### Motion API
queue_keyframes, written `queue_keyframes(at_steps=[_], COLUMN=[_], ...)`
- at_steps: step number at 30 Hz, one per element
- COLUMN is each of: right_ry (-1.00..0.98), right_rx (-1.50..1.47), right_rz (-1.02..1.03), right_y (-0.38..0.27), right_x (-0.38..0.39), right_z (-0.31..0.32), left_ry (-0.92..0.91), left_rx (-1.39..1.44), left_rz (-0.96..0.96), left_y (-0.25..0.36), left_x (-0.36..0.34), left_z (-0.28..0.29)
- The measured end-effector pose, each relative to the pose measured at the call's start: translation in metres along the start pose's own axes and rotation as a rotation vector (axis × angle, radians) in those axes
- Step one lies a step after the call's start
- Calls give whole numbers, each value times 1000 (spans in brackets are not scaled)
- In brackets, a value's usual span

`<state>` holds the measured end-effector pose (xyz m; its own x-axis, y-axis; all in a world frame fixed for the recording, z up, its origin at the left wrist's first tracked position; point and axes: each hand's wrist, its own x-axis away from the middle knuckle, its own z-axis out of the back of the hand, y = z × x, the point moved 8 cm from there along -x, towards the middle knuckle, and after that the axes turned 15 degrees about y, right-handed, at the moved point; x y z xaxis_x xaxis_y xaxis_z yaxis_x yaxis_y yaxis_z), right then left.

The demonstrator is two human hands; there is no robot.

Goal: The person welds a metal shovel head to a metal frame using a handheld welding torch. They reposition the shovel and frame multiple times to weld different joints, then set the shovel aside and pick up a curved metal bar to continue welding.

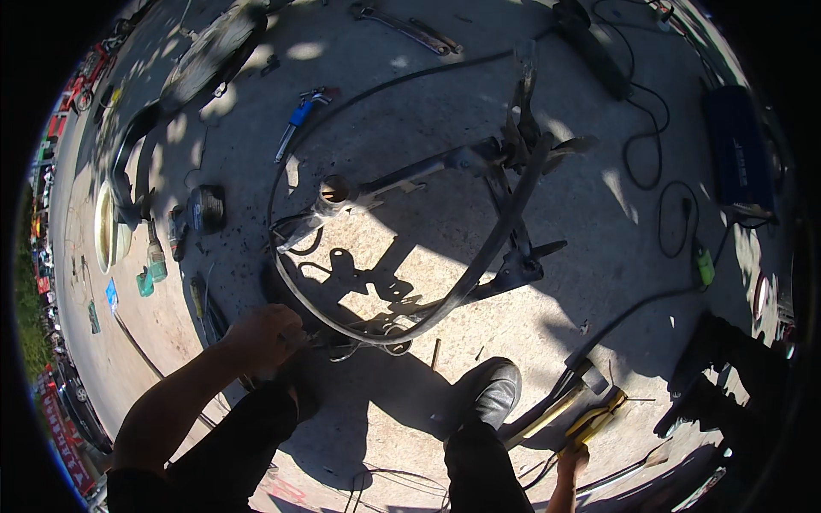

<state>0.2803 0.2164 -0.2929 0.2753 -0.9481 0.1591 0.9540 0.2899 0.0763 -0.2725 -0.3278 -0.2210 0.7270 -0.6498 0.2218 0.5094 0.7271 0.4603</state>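
A dark metal frame, like part of a small vehicle, lies on the concrete in front of me. It has a round open tube end and several bent brackets. Beside its near left corner my left hand is closed; what its fingers hold, if anything, is hidden. Low on the right, my right hand is closed around the end of a yellow-and-black tool. A thin rod appears to stick out near that tool's far end. Just left of it lies a hammer with a pale handle.
A thick black cable loops over the frame. Blue-handled pliers, wrenches, an angle grinder, and a green tool lie around. A dark blue box stands at right; my shoe is close by.
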Motion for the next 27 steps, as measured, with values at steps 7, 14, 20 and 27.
queue_keyframes(at_steps=[7,14,20,27], right_ry=[-53,-22,-31,-80], right_rx=[-47,-103,-97,-115], right_rz=[-54,48,-114,-97], right_y=[2,10,11,-15], right_x=[0,-2,4,6], right_z=[-5,-13,-8,7], left_ry=[189,407,-18,-78], left_rx=[-107,831,367,865], left_rz=[-30,388,913,505], left_y=[-8,-56,-49,-84], left_x=[-33,-130,-176,-194], left_z=[57,92,27,8])
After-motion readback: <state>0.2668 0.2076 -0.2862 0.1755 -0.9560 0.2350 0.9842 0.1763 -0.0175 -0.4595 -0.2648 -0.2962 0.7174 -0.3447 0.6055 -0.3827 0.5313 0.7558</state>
